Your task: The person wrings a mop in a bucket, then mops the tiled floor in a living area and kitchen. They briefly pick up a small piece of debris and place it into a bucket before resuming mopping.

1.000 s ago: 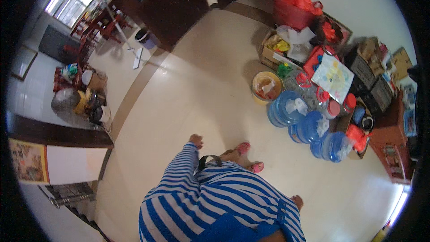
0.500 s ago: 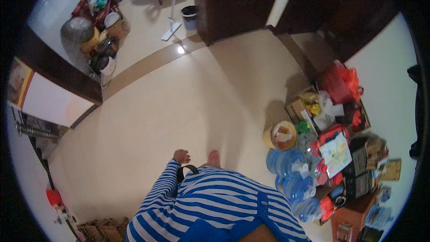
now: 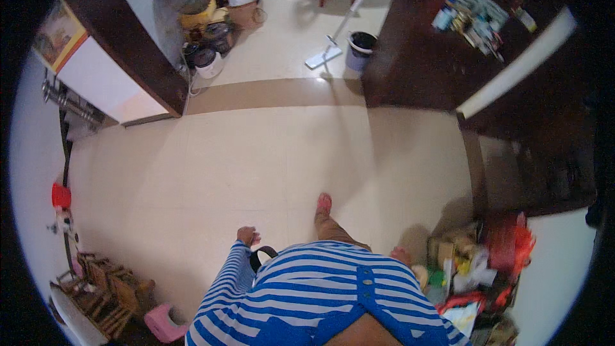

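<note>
My left hand (image 3: 248,236) hangs beside my body, its fingers loose and apart, holding nothing. A dark loop (image 3: 262,257) shows beside my left sleeve. Past the right side of my striped shirt, my right hand (image 3: 401,255) shows only in part, small; its fingers look loose, with nothing seen in them. Ahead, a flat mop (image 3: 324,57) stands with its white head on the floor and its pole leaning up to the right. Just right of it is a grey-purple bucket (image 3: 360,51) with a dark rim. Neither hand touches them.
A dark cabinet (image 3: 410,57) stands right of the bucket. Bags and boxes (image 3: 471,263) line the right wall. A rice cooker (image 3: 208,63) and other pots sit ahead left. Wooden stools (image 3: 109,288) and a pink stool (image 3: 165,322) are at the lower left.
My view has swung right and moved forward. The mop and bucket now appear nearer and further right; the right-hand clutter has slid down. My right hand has come into view.
</note>
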Demonstrator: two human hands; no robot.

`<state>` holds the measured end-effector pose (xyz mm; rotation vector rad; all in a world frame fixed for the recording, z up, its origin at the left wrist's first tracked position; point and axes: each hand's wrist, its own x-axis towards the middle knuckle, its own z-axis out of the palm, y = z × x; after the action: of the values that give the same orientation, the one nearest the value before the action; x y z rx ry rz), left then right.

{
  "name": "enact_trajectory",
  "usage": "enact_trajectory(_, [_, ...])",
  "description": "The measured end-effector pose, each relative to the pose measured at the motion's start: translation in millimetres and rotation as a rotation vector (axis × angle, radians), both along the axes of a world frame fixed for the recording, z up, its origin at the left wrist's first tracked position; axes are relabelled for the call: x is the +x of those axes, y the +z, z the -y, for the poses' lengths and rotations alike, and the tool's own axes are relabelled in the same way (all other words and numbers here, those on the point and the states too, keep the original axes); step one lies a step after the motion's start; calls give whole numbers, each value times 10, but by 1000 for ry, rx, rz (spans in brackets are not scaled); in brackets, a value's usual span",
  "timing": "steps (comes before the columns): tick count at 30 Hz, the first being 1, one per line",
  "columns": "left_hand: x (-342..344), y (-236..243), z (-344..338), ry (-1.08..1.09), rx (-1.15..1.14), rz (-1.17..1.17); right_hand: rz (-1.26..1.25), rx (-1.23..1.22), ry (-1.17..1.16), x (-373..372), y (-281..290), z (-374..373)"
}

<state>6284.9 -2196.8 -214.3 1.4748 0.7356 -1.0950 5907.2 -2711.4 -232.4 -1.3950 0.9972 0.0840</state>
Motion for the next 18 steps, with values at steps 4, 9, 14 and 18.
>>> enact_trajectory(4, [162,117,-83,-652,241,532,-68,-259,543,1291,-279,383])
enact_trajectory(9, [505,149,-35,428,-209,57,-267,-24,452,3274,460,509])
enact_trajectory(14, [1230,-190,-65,-1021,656,833,-203,20,296,5369,993,405])
enact_trajectory(18, [2156,-404,-309,-591,505,402,-151,77,250,6346,1073,221])
